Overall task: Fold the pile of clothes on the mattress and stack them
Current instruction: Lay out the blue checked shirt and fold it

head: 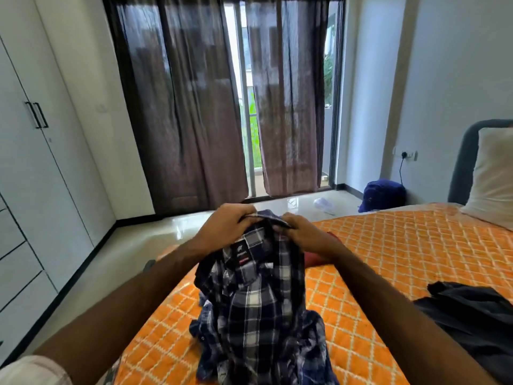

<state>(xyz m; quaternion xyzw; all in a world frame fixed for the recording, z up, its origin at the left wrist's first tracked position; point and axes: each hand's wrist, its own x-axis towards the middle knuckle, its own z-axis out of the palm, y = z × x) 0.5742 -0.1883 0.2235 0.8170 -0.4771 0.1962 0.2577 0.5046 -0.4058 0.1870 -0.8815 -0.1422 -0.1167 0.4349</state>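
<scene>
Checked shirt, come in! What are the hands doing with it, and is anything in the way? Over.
Left hand and right hand both grip the checked shirt at its collar, lifted. Its tail rests on the orange bedspread. Dark garment lies right, apart.

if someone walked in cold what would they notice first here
Most likely the checked shirt, held up by its collar in the middle of the view, with the left hand and right hand both gripping it. Under it, the bright orange bedspread fills the lower right, with a dark garment lying at its right edge.
</scene>
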